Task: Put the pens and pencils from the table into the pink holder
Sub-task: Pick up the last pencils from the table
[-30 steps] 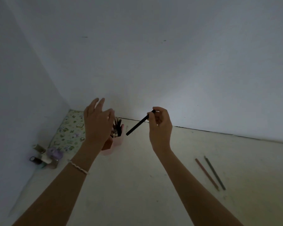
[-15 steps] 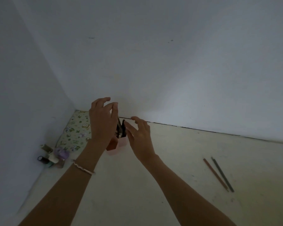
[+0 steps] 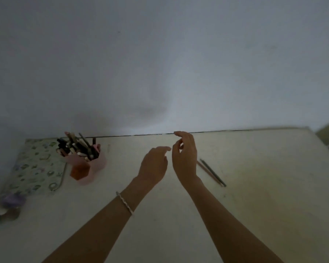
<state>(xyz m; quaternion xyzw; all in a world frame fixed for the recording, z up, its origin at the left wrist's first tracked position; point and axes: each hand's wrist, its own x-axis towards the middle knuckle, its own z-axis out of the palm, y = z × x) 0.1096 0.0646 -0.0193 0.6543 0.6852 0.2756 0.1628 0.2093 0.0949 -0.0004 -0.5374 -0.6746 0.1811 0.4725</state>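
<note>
The pink holder [image 3: 95, 168] stands at the left of the pale table [image 3: 264, 196], packed with several pens and pencils [image 3: 78, 147] that stick out of its top. Two pencils lie side by side on the table at the right: a dark one [image 3: 214, 173] and a reddish one [image 3: 207, 171] just left of it. My left hand [image 3: 154, 166] hovers mid-table, fingers loosely curled and holding nothing. My right hand [image 3: 184, 158] is beside it, fingers apart and empty, its edge just left of the two pencils.
A floral-patterned pouch [image 3: 34, 168] with a metal zip pull lies left of the holder. Small bottles and a purple item [image 3: 6, 205] crowd the near-left corner. A pale wall rises behind the table. The table's right edge shows at far right.
The black pen left my right hand and went into the holder. Both hands have since drawn away from the holder and moved right, towards the two pencils. The view has swung right.
</note>
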